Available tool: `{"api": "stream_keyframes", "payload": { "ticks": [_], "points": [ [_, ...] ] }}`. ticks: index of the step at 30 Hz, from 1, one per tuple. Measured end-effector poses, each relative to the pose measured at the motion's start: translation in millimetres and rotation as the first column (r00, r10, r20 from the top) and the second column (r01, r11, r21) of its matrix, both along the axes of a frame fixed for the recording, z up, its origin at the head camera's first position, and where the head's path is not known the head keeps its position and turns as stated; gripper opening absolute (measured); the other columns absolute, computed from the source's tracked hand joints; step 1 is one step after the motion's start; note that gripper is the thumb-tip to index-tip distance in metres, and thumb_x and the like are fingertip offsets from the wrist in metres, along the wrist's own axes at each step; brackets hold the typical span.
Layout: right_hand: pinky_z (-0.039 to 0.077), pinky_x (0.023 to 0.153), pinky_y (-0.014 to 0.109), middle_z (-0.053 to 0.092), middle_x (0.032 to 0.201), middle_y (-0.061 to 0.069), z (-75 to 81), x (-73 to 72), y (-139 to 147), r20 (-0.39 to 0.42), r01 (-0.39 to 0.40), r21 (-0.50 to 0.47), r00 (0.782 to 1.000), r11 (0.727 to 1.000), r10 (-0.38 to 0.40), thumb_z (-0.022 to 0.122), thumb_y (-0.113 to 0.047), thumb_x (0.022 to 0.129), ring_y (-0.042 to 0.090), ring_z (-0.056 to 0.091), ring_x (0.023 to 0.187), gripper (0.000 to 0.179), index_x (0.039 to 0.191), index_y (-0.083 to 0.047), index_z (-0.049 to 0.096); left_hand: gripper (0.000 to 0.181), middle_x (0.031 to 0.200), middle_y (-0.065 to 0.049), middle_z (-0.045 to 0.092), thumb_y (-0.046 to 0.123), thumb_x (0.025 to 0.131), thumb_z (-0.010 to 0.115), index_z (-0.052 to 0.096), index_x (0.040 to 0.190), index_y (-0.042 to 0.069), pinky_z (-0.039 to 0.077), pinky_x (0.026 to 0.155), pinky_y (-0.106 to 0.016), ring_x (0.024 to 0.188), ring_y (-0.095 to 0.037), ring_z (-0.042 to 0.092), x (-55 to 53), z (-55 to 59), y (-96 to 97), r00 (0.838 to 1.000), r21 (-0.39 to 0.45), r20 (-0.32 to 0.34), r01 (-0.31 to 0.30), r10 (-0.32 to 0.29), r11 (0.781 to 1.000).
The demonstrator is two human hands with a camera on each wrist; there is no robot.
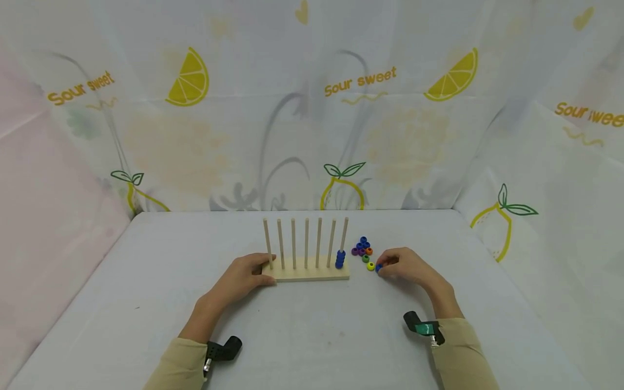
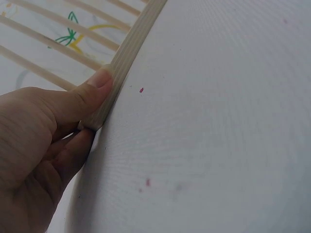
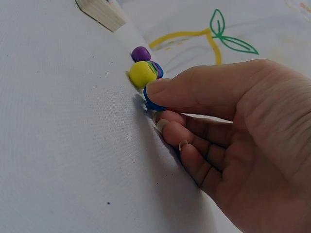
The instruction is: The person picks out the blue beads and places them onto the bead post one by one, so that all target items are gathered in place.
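Observation:
A wooden peg board point(image 1: 312, 275) with a row of several upright pegs stands on the white table. My left hand point(image 1: 244, 276) grips its left end, with the thumb point(image 2: 101, 80) on the front edge and the other fingers round the end. Blue beads point(image 1: 340, 260) are stacked on the rightmost peg. Right of the board, my right hand point(image 1: 407, 265) pinches a blue bead point(image 3: 154, 102) between thumb and fingers, low at the tabletop. A yellow bead point(image 1: 371, 266) lies just left of those fingertips, with a green bead point(image 1: 365, 258) behind it.
Past the green bead is a small cluster of blue beads point(image 1: 363, 240), purple beads point(image 1: 355, 251) and an orange bead point(image 1: 369, 251). A lemon-print cloth point(image 1: 273, 135) hangs behind the table point(image 1: 312, 336). Each wrist wears a small black camera.

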State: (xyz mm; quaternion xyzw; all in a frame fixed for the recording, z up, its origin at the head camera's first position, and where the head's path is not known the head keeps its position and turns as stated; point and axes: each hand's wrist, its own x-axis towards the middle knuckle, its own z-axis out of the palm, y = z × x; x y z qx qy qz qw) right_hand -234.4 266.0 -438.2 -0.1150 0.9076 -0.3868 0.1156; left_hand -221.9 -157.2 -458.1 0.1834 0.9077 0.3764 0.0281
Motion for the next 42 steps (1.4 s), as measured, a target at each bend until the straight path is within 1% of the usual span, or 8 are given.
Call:
{"api": "stream_keyframes", "payload": {
  "ticks": [12,20,25,28,32,36,42],
  "points": [
    [0.045,0.071,0.029,0.066,0.09,0.006,0.2,-0.9,0,-0.024,0.005,0.028,1.0,1.0,-0.004,0.076,-0.017,0.081,0.016,0.053,0.081,0.02,0.098,-0.007,0.074,0.056,0.137,-0.01,0.063,0.027,0.083,0.08,0.063,0.134,0.014,0.046,0.107,-0.05,0.132,-0.031,0.054,-0.1,-1.2,-2.0,1.0,0.012,-0.009,0.005,-0.005,1.0],
    [0.046,0.073,0.028,0.068,0.092,0.005,-0.2,-2.2,-1,-0.026,0.039,0.04,0.999,0.998,-0.038,0.074,-0.016,0.08,0.015,0.055,0.082,0.019,0.097,-0.007,0.073,0.055,0.136,-0.009,0.064,0.027,0.082,0.081,0.064,0.133,0.013,0.046,0.107,-0.05,0.132,-0.031,0.055,-0.5,-1.7,-1.9,1.0,0.016,-0.002,0.006,-0.006,1.0],
    [0.047,0.072,0.03,0.068,0.091,0.007,2.5,-1.3,-2,-0.035,0.041,0.035,0.999,0.999,-0.04,0.074,-0.014,0.079,0.017,0.056,0.082,0.019,0.097,-0.006,0.073,0.056,0.136,-0.009,0.064,0.027,0.082,0.081,0.064,0.133,0.013,0.046,0.108,-0.049,0.132,-0.03,0.055,-0.1,-2.3,-1.6,1.0,0.025,-0.007,0.009,-0.009,1.0],
    [0.047,0.071,0.029,0.068,0.092,0.006,4.8,0.0,-4,-0.034,0.056,0.046,0.998,0.997,-0.055,0.074,-0.014,0.08,0.017,0.056,0.083,0.018,0.097,-0.007,0.072,0.056,0.136,-0.009,0.064,0.027,0.082,0.081,0.064,0.133,0.013,0.046,0.108,-0.05,0.133,-0.031,0.054,0.0,-2.1,-1.7,1.0,0.027,-0.004,0.007,-0.007,1.0],
    [0.046,0.071,0.03,0.068,0.092,0.005,9.2,2.2,-5,-0.054,0.077,0.062,0.996,0.995,-0.073,0.072,-0.014,0.08,0.018,0.056,0.083,0.017,0.097,-0.009,0.072,0.056,0.136,-0.009,0.064,0.029,0.082,0.081,0.064,0.133,0.014,0.045,0.108,-0.051,0.133,-0.032,0.054,0.5,-1.4,-1.3,1.0,0.017,-0.006,0.007,-0.007,1.0],
    [0.046,0.072,0.031,0.069,0.093,0.006,15.0,3.2,-7,-0.097,0.085,0.057,0.992,0.995,-0.079,0.07,-0.013,0.082,0.019,0.057,0.085,0.018,0.099,-0.008,0.072,0.056,0.136,-0.01,0.064,0.028,0.082,0.081,0.065,0.133,0.013,0.046,0.108,-0.05,0.133,-0.032,0.054,1.2,0.2,-1.5,1.0,0.009,-0.007,0.002,-0.002,1.0],
    [0.048,0.073,0.03,0.068,0.097,0.008,19.7,3.8,-12,-0.169,0.106,0.041,0.981,0.994,-0.098,0.068,-0.011,0.086,0.018,0.059,0.086,0.019,0.104,-0.005,0.07,0.056,0.137,-0.011,0.063,0.026,0.082,0.081,0.064,0.134,0.012,0.045,0.109,-0.051,0.133,-0.033,0.053,1.5,1.8,-0.7,1.0,0.008,-0.002,0.003,-0.003,1.0]
  ]
}}
